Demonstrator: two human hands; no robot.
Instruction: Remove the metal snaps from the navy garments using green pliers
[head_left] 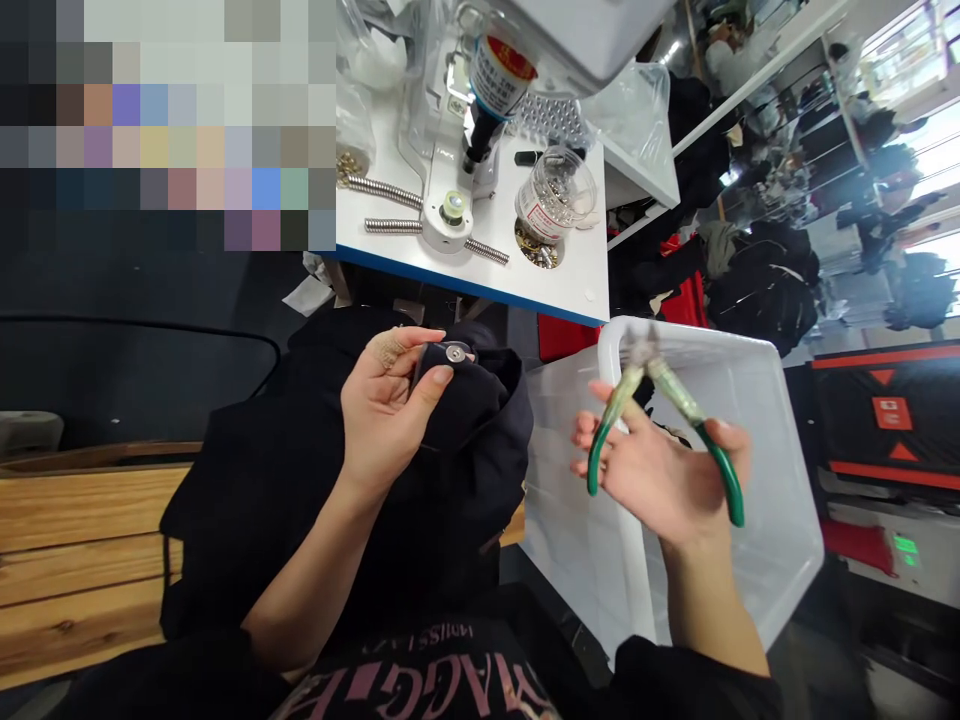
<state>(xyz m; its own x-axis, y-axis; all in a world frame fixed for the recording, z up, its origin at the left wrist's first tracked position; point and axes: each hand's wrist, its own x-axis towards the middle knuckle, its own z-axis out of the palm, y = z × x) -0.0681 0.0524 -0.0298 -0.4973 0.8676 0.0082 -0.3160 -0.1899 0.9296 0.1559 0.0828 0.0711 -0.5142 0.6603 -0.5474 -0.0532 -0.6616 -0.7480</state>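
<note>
Between the thumb and fingers of my left hand (390, 405) is an edge of a black garment (480, 430), whose folds spread over my lap. A round metal snap button (455, 352) shows on that edge, just past my thumb tip. My right hand (660, 470) holds pliers (615, 415) with green handles, over the rim of a white plastic bin. The handles are spread apart, one by the fingers and the other by the thumb. The jaws are blurred and point away from me; I see nothing gripped in them.
Ahead, a white table (577, 285) with a blue edge carries a press machine (448, 220), metal springs (394, 226) and a clear jar (551, 200) of small metal parts. The white bin (637, 560) stands at my right. A wooden bench (82, 560) is on the left.
</note>
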